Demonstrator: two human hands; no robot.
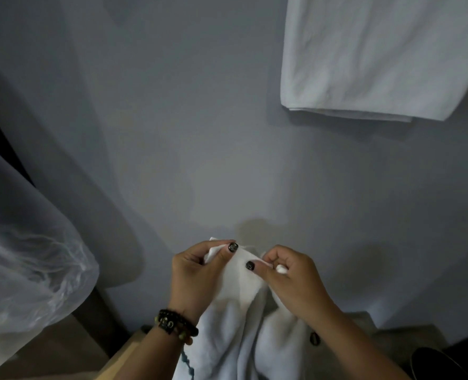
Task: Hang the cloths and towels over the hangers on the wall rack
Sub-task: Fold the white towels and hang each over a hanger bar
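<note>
Both hands, left hand [197, 272] and right hand [290, 278], pinch a white cloth's [241, 281] top edge.

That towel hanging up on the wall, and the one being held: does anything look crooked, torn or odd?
Nothing is torn or spilled. The hung towel hangs tilted, its bottom edge slanting, though the wide lens may cause that. Both hands pinch the top edge of the held towel.
</note>
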